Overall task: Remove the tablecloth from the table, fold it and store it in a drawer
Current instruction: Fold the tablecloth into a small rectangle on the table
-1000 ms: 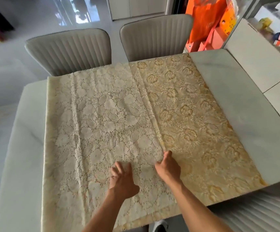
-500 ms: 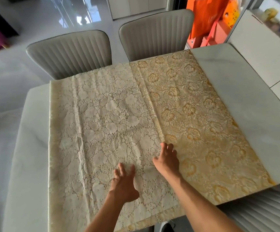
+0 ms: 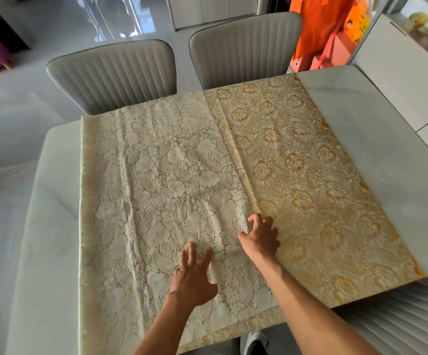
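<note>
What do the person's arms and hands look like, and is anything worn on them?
Both forearms are bare as far as the picture shows: no sleeves in view. The left hand and the right hand wear no gloves; no ring, watch or bracelet is visible.

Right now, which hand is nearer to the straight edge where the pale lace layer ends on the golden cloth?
Right. The right hand rests on that edge; the left hand lies leftward on the pale lace.

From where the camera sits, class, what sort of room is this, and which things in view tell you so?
Most likely a home dining area. A pale stone-look table is spread with a lace tablecloth, two padded ribbed chairs are tucked in along its far side, and the floor is glossy tile with orange shopping bags behind.
</note>
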